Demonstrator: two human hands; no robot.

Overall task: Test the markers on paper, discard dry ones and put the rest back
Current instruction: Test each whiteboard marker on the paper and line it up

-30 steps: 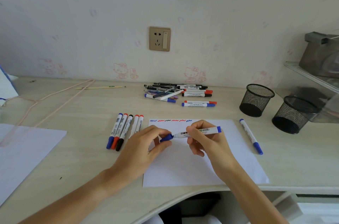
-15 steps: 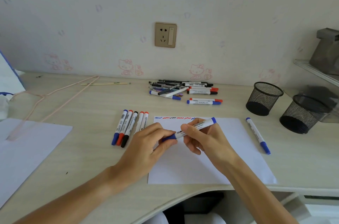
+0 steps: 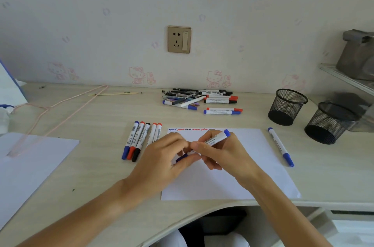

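Both hands have drawn closer together since a moment ago, and the blue marker [image 3: 212, 140] now tilts steeper, its tail toward 1 o'clock. My right hand [image 3: 220, 153] pinches its barrel; my left hand [image 3: 164, 162] grips the blue cap [image 3: 181, 158] at the low end, fingers curled round it. We hover over the paper [image 3: 253, 165], squiggles [image 3: 188, 129] along its 12 o'clock edge. Five markers [image 3: 139, 139] lie at 9 o'clock, one blue marker at 3 [image 3: 280, 146], the pile [image 3: 200, 100] at 12.
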